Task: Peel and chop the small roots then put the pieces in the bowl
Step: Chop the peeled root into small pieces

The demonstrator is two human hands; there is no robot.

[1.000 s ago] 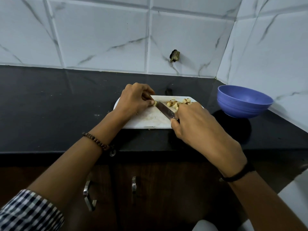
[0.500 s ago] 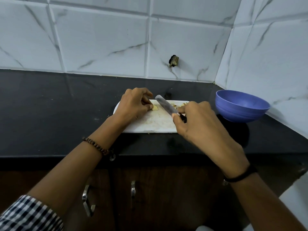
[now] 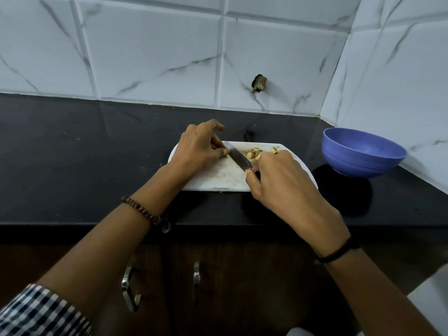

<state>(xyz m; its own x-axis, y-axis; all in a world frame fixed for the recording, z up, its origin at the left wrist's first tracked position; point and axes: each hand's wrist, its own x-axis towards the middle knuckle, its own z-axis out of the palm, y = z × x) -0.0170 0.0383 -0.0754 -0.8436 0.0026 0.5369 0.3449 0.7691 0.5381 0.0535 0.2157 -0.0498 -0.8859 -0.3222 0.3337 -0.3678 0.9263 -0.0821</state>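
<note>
- Through the head camera, my left hand point(image 3: 201, 147) pinches a tiny bit of root point(image 3: 227, 153) and presses it down on the white board point(image 3: 218, 177).
- My right hand point(image 3: 278, 175) is curled round the handle of the knife point(image 3: 238, 159). The blade lies slanted across the board, with its tip right beside the root.
- To cut well, I think I should tuck my left fingertips back, hold the bit firm so it cannot roll, and push the blade straight down.
- The bit is so small that the blade is very near my fingers. I must go slowly.
- The cut pieces point(image 3: 253, 154) sit in a little pile at the far side of the board. My right hand hides part of the pile.
- The blue bowl point(image 3: 363, 154) stands on the black counter point(image 3: 84, 154) to the right, apart from the board. It looks empty to me.
- A dark spot point(image 3: 259, 83) marks the tiled wall behind, and metal handles point(image 3: 128, 287) show on the cupboard doors below.
</note>
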